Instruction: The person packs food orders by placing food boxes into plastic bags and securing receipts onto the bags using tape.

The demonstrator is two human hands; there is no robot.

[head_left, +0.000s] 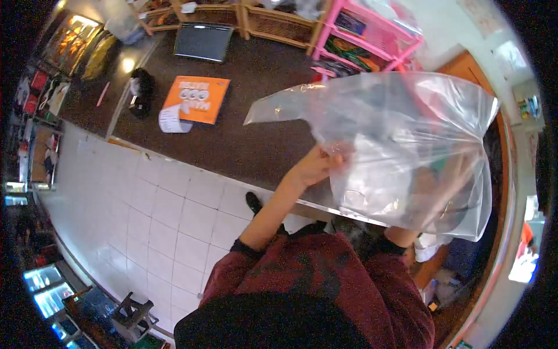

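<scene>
A large clear plastic bag (pixel 378 157) is spread above the brown counter's right part. My left hand (pixel 318 165) is closed on the bag's near left side, its fingers pinching the film. My right forearm and right hand (pixel 459 166) show through the plastic on the right, blurred by it. Creases in the film run together near that hand, and its fingers cannot be made out. Something green shows faintly through the bag.
On the counter (pixel 256 145) lie an orange booklet (pixel 206 96), a curled paper slip (pixel 172 119), a small black-and-white object (pixel 140 93) and a dark flat device (pixel 203 42). A pink rack (pixel 372 35) and wooden trays (pixel 279 26) stand along the back.
</scene>
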